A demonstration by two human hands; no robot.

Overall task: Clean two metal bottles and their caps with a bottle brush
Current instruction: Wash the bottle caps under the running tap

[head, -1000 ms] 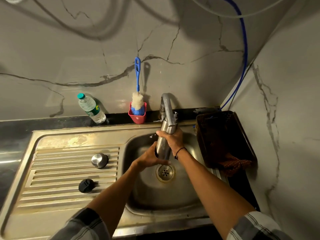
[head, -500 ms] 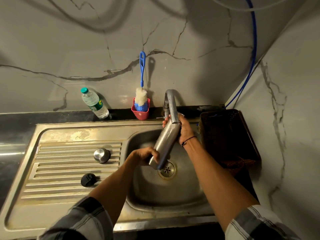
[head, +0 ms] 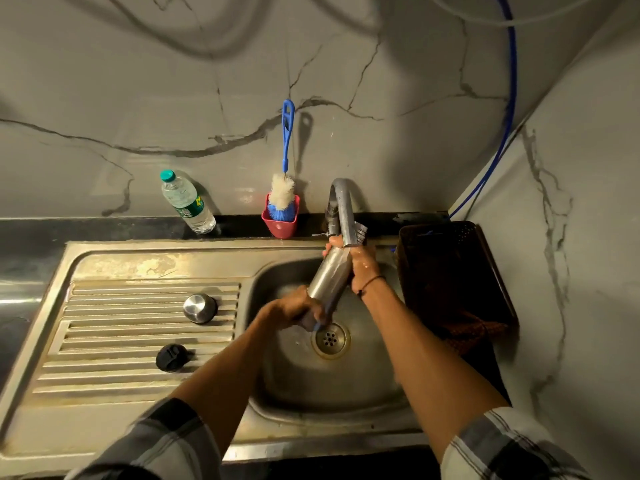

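A steel bottle (head: 329, 277) is held tilted over the sink basin (head: 363, 382), its upper end right under the tap spout (head: 343, 209). My left hand (head: 294, 308) grips its lower end and my right hand (head: 360, 268) grips its upper part. Two caps lie on the ribbed drainboard (head: 114, 341): a steel cap (head: 200, 308) and a black cap (head: 170, 357). The blue-handled bottle brush (head: 284, 188) stands head-down in a red cup (head: 280, 225) against the wall. No second metal bottle is in view.
A plastic water bottle (head: 187, 204) leans on the black ledge at the back left. A dark basket (head: 453, 271) holding a brown cloth sits right of the basin. A blue hose (head: 509, 98) runs down the wall corner. The drain (head: 330, 339) sits mid-basin.
The bottle has tipped from nearly upright to slanted, base toward the lower left. My left hand slid down to its base while the right hand stayed at the top by the spout.
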